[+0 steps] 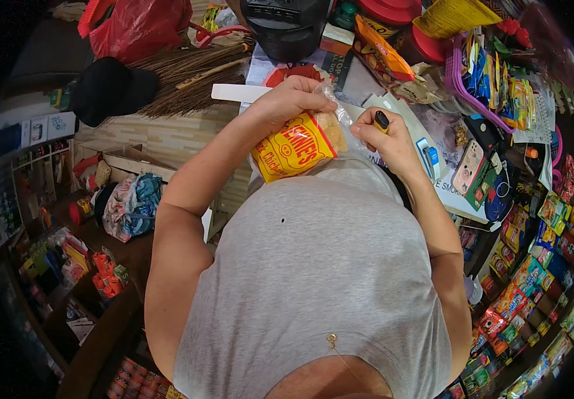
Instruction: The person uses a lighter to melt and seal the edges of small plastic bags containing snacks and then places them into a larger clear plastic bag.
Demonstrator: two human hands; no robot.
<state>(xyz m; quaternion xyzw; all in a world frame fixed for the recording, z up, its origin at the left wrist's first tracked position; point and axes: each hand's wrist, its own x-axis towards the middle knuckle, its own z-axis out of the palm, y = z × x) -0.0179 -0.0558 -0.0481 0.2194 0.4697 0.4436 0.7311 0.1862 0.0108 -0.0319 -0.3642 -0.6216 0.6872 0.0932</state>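
Observation:
A yellow and red printed snack bag [294,149] with a clear upper part hangs in front of my chest, pale chicharon pieces showing through the plastic. The fingers of my left hand [294,99] are closed on its gathered clear top. My right hand [384,137] pinches the clear plastic at the bag's right side between thumb and finger. A black and yellow handled tool [381,121], whose exact kind I cannot tell, is also held in that right hand. A white strip [239,93] lies beyond my left forearm.
A black appliance [287,30] stands at the table's far side. Rightward are an orange snack bag [381,50], a pink basket [459,85] of sachets, a phone in a patterned case [468,164] and hanging snack packs [526,274]. A stick broom [192,75] and black cap [112,90] lie left.

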